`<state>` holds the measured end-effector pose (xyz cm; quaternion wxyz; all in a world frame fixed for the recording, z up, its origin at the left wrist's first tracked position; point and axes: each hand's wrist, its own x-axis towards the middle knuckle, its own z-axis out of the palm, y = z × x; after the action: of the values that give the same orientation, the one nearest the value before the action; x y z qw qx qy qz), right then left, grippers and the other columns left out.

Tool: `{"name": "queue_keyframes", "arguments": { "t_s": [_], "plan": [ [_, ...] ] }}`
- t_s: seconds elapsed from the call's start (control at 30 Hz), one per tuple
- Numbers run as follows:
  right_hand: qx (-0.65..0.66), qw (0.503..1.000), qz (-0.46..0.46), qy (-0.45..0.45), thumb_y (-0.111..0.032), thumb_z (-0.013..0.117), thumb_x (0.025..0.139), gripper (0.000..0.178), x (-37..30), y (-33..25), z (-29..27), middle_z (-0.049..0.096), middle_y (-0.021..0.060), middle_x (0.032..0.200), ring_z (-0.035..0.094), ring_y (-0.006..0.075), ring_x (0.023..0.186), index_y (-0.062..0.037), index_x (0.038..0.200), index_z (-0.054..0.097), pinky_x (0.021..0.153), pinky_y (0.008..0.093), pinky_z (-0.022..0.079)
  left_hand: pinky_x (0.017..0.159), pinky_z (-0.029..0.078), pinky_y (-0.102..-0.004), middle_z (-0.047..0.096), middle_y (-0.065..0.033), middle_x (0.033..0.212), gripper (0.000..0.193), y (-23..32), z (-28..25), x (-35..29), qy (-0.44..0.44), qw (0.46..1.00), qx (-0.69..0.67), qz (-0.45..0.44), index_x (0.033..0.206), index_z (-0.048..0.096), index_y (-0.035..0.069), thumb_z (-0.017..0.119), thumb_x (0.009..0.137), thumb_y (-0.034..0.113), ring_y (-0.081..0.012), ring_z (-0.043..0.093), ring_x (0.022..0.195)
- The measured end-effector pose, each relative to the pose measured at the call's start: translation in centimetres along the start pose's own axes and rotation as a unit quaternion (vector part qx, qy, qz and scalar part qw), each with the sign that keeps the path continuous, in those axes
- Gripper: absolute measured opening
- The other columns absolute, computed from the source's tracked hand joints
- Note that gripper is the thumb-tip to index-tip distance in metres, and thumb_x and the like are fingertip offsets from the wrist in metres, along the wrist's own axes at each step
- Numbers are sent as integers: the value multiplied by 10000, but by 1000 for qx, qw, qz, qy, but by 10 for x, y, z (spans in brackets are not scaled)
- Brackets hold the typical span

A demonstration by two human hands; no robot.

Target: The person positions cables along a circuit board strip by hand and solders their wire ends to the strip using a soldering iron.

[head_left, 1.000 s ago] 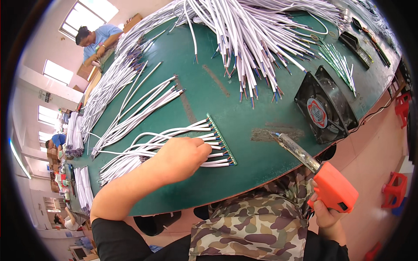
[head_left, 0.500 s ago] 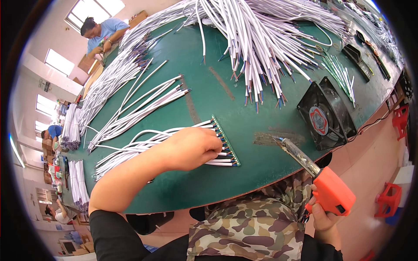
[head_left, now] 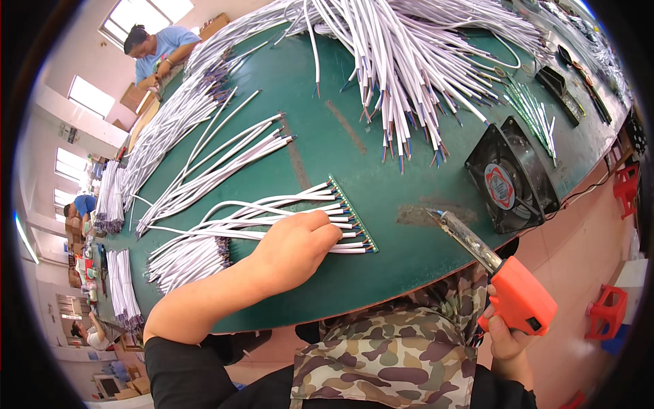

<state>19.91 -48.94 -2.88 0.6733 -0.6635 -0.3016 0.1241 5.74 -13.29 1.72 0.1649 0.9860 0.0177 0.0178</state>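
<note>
My left hand [head_left: 298,249] is closed over a row of white cables [head_left: 272,213], its fingers curled around a cable close to a narrow green circuit board strip [head_left: 354,217]; the fingertips are partly hidden. Stripped cable ends, with small coloured wires, lie along the strip's left edge. In my right hand [head_left: 507,339] is an orange pistol-grip soldering iron [head_left: 523,296], held at the table's front edge. Its metal barrel points up and left, and the tip rests over a dark scorched patch [head_left: 426,215], apart from the strip.
A black fan [head_left: 511,180] stands at the right of the green table [head_left: 306,293]. White cable bundles [head_left: 402,75] are heaped at the back; a shorter bundle [head_left: 191,262] lies beside my left forearm. Green strips [head_left: 533,116] lie behind the fan. Another person [head_left: 160,54] works at the far left.
My left hand has drawn a little left and nearer to me, back from the strip, uncovering more cables and the short bundle's ends. The soldering iron has barely moved.
</note>
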Motion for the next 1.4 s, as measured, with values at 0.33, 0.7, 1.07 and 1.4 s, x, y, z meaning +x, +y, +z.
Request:
{"name": "queue_keyframes", "arguments": {
  "t_s": [0.33,0.7,1.07,1.4],
  "plan": [
    [5,1000,1,-15,-90,677,876,210,-4,0,-2,682,105,907,651,199,768,34,1044,661,722,341,549,744,531,-443,663,-135,940,166,-5,-14,16,-138,990,-1,43,1013,669,24,692,859,84,-346,657,858],
    [12,999,33,-19,-65,650,844,283,-6,1,-4,673,98,869,639,187,734,62,1097,647,706,332,541,808,525,-425,652,-119,931,115,-11,-31,43,-200,975,-92,13,981,711,47,673,885,98,-319,650,904],
    [-32,998,-20,-47,-153,682,905,423,-10,16,-15,700,182,1140,651,163,790,84,1247,602,713,320,555,692,519,-428,646,-73,902,131,7,-18,24,-61,997,37,38,934,699,81,697,807,50,-306,642,806],
    [-28,997,-37,-67,-129,648,908,423,-11,16,-19,680,195,1194,642,160,794,85,1267,583,751,324,551,710,510,-391,614,-71,959,265,1,15,-5,120,985,77,93,1018,692,68,704,760,8,-263,609,812]
  ]
}}
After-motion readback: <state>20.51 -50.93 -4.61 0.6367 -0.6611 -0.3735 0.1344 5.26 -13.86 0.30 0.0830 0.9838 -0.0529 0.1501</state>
